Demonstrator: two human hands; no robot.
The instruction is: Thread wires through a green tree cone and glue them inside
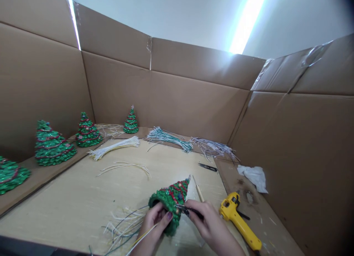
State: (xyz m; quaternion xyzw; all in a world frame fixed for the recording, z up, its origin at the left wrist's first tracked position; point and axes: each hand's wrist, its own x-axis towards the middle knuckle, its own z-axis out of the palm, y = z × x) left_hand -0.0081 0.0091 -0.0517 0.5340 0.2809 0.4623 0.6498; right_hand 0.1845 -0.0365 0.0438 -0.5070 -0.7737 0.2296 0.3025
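Observation:
A green tree ornament (173, 197) with red garlands and small baubles lies tilted over the table, its tip up and to the right. My left hand (156, 223) grips it at its hollow base, some fingers inside the rim and the thumb outside. In my right hand (204, 219) is a dark-handled pair of tweezers or snips (184, 208), whose metal tips touch the tree's lower side. White, yellow and green wires (124, 226) spread out to the left of my left hand and across its wrist.
Four more trees, one of them (131, 120) at the back, stand along the left and back edges. Wire bundles (168, 138) lie at the back. To the right are a yellow glue gun (240, 223), black snips (208, 167), a wooden-handled tool (199, 192) and white tissue (253, 176). Cardboard walls surround the table.

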